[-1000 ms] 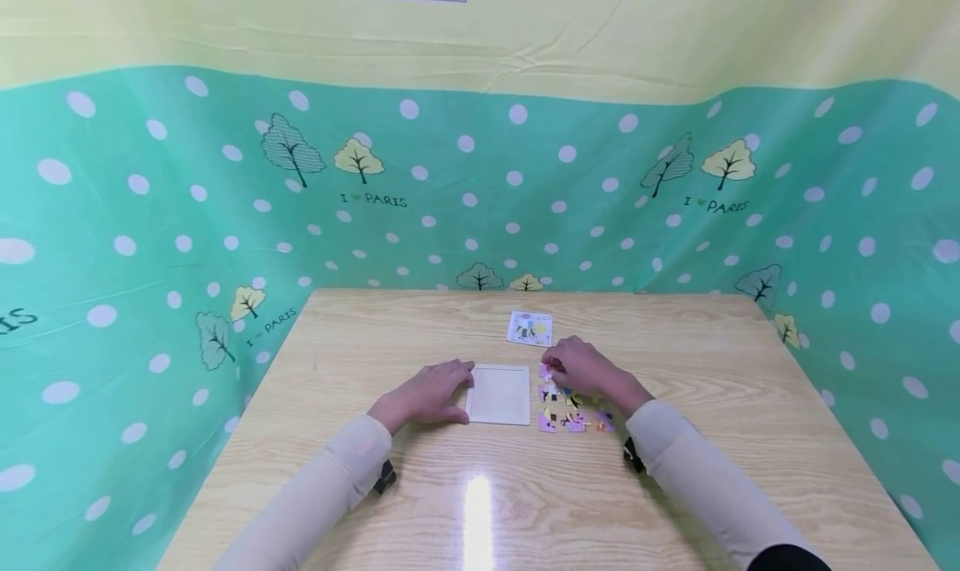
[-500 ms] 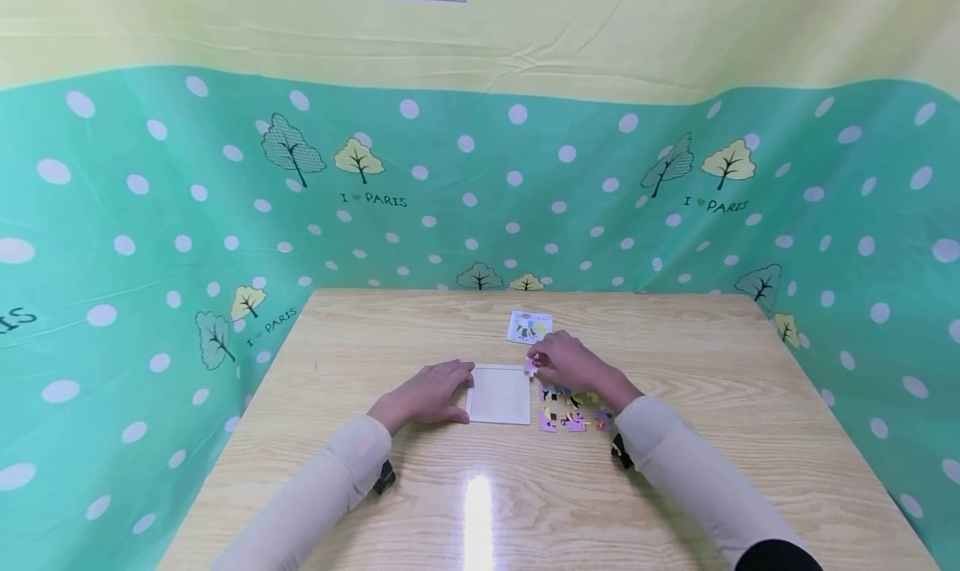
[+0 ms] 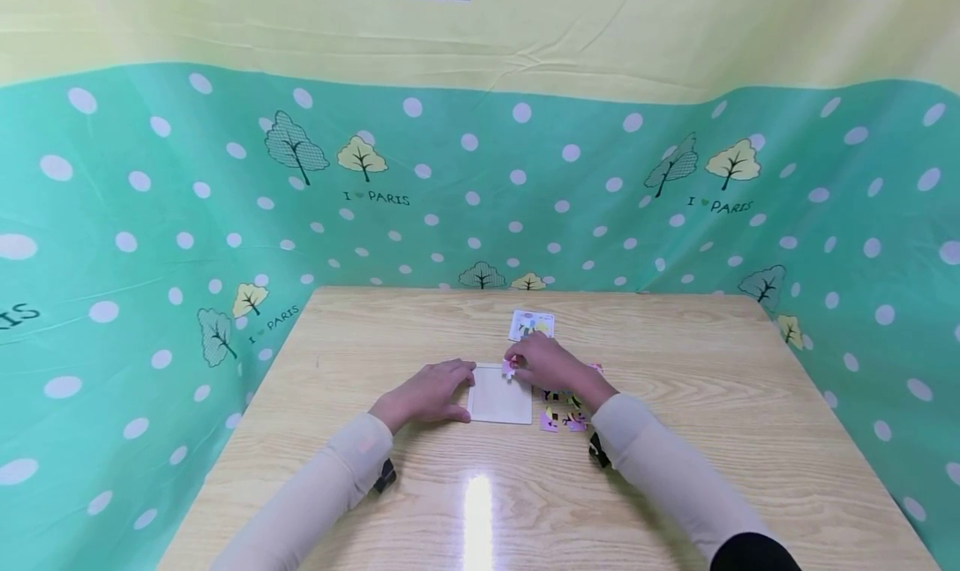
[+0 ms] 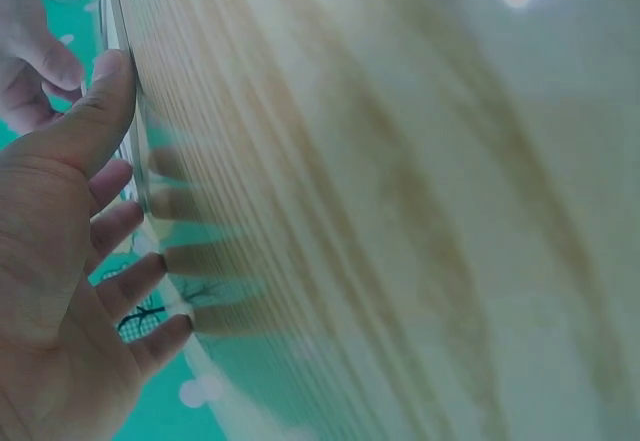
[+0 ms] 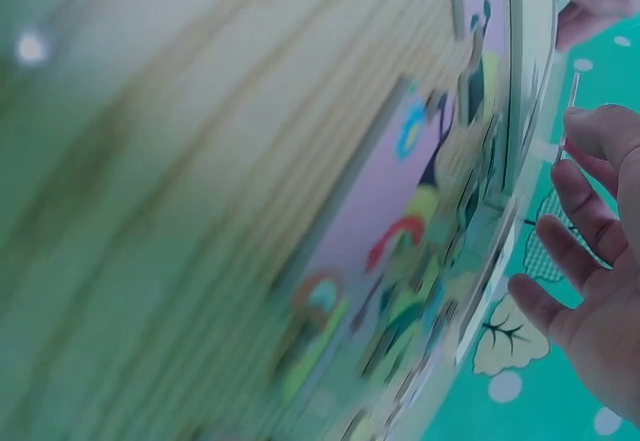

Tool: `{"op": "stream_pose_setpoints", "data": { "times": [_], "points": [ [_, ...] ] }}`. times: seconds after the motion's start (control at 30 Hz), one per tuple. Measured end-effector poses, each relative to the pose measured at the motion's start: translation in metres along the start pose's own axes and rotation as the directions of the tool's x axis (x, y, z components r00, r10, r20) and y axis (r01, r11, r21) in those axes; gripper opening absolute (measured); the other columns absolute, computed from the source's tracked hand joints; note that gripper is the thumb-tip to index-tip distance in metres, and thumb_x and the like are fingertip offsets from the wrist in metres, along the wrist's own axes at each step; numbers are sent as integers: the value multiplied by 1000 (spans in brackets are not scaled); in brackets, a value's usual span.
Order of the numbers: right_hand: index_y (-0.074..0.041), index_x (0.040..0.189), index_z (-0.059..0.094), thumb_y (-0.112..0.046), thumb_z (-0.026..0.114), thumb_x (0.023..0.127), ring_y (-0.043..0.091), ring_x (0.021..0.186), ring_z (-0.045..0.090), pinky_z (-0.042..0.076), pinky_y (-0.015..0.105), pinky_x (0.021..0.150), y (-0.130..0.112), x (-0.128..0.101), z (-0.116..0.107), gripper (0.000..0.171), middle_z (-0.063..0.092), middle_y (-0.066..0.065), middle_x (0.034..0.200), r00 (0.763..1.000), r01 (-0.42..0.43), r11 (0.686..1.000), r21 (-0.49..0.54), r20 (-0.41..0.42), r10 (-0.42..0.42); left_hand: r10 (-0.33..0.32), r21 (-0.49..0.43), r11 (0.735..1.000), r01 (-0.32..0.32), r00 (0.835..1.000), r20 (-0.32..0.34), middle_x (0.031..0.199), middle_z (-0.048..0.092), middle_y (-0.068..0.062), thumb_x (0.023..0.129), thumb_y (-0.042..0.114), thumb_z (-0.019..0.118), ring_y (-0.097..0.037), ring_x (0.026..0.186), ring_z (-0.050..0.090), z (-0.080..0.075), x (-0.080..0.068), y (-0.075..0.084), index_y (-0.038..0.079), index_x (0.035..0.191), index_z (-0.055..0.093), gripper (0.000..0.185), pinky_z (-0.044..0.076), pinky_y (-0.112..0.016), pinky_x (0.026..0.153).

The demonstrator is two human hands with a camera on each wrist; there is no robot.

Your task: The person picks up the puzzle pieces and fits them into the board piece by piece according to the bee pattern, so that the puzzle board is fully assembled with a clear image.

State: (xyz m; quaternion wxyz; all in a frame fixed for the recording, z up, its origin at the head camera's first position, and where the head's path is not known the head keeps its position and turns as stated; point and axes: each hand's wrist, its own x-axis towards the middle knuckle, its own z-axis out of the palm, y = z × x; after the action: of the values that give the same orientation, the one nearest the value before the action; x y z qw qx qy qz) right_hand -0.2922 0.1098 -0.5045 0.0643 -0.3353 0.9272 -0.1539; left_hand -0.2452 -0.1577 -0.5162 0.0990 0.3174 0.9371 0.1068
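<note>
My right hand (image 3: 551, 363) pinches a pink puzzle piece (image 3: 509, 369) over the far part of a white square puzzle tray (image 3: 497, 398). In the right wrist view that puzzle piece (image 5: 573, 101) appears edge-on between thumb and index finger, the other fingers loosely spread. My left hand (image 3: 431, 394) rests at the tray's left edge, thumb near the front corner and fingers by the back one. The left wrist view shows the left hand's fingers (image 4: 130, 286) spread and nearly straight. To the right of the tray lie several colourful puzzle pieces (image 3: 550, 422), partly hidden under the right forearm.
Behind the tray lies a small picture card (image 3: 522, 324), partly covered by the right hand. All of this is on a wooden table (image 3: 390, 329). A green dotted cloth (image 3: 420, 221) hangs along the table's back and sides.
My right hand has lifted the pink puzzle piece from the group on the right and carried it left, over the tray. The left hand has stayed at the tray's edge.
</note>
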Motion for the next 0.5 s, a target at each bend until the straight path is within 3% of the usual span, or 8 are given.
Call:
{"op": "stream_pose_setpoints", "data": {
  "times": [0.5],
  "points": [
    [-14, 123, 71, -20, 69, 95, 21, 109, 61, 49, 41, 105, -23, 19, 10, 30, 72, 2, 112, 999, 28, 1000, -13, 21, -28, 14, 34, 999, -14, 1000, -11, 158, 46, -7, 84, 58, 75, -28, 146, 44, 6, 3, -5, 17, 129, 56, 63, 42, -52, 117]
  ]
}}
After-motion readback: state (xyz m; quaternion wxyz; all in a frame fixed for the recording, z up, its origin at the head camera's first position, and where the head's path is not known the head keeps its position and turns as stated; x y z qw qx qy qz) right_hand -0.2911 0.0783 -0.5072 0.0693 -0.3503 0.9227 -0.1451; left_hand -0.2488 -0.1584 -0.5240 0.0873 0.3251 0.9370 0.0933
